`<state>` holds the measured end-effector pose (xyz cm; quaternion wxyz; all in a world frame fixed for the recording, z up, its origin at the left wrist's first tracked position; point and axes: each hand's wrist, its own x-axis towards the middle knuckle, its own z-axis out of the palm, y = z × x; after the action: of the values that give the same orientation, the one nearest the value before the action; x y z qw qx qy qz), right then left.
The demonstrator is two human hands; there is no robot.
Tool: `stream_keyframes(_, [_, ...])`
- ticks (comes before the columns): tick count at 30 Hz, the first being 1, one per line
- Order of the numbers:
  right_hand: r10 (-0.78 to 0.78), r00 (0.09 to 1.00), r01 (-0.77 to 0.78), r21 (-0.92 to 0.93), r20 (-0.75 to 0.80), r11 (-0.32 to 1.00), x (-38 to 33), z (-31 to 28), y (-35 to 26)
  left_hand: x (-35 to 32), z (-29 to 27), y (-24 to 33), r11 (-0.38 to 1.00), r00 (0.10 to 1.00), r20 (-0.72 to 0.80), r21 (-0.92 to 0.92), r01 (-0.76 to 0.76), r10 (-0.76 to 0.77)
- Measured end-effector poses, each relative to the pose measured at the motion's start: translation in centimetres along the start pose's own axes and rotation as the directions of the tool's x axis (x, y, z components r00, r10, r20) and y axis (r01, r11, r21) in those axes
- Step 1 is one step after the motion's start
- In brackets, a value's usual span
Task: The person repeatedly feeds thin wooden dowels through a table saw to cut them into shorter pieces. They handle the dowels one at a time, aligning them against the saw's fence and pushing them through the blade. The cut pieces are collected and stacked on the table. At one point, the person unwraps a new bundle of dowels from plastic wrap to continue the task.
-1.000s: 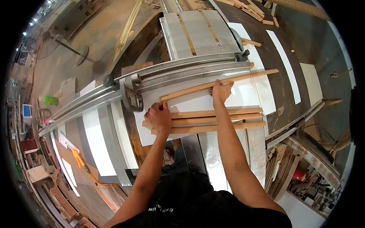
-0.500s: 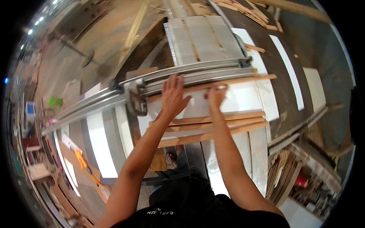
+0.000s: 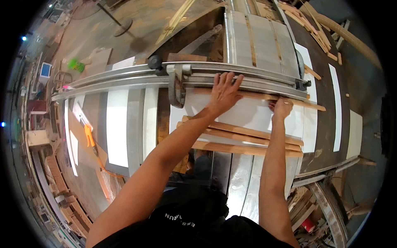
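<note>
A wooden strip lies along the near side of a long aluminium fence, over a white panel. My left hand rests flat across strip and fence, its fingers stretched onto the metal rail. Farther right, my right hand has its fingers closed on the strip's near edge; the fingertips are partly hidden. Nearer to me, several more wooden strips lie side by side on the panel, under my forearms. Left of my left hand, a metal clamp-like stop hangs on the fence.
The machine's metal table extends beyond the fence. At left lie white strips and an orange air gun with its hose. Offcuts pile at the far right, a ribbed hose beside them. Scrap wood stands at lower right.
The view has turned, so the fence and strips now sit farther right and slant differently. Both hands keep roughly the same places along the strip.
</note>
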<state>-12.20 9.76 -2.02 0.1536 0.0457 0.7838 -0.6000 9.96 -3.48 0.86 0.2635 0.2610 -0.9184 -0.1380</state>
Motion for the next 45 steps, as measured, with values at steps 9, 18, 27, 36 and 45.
stream_keyframes(9, [-0.023, 1.000, 0.024, -0.089, 0.009, 0.996, -2.3, 2.2, 0.8, 0.1, -1.0, 0.7, 0.993, 0.992, 0.116, 0.102, -0.053, 0.041])
stream_keyframes(18, [0.118, 0.992, -0.122, 0.075, 0.053, 0.990, -4.1, -2.8, -1.2, -4.8, 0.3, 2.3, 0.981, 0.917, 0.349, -0.087, -0.175, 0.195])
stream_keyframes(27, [0.109, 0.993, -0.115, 0.203, 0.044, 0.972, -5.0, -5.6, 0.1, -3.2, -0.3, 3.3, 0.987, 0.902, 0.402, -0.040, -0.157, 0.159])
stream_keyframes(36, [0.101, 0.993, -0.106, 0.093, 0.061, 0.990, -3.5, -5.8, 2.6, -8.3, -5.6, 2.5, 0.994, 0.998, 0.049, -0.104, -0.024, 0.029])
stream_keyframes(45, [0.122, 0.984, -0.118, -0.038, 0.130, 0.992, -5.7, -4.4, 0.9, -12.7, -10.4, -0.6, 0.777, 0.689, -0.373, -0.181, 0.603, -0.622])
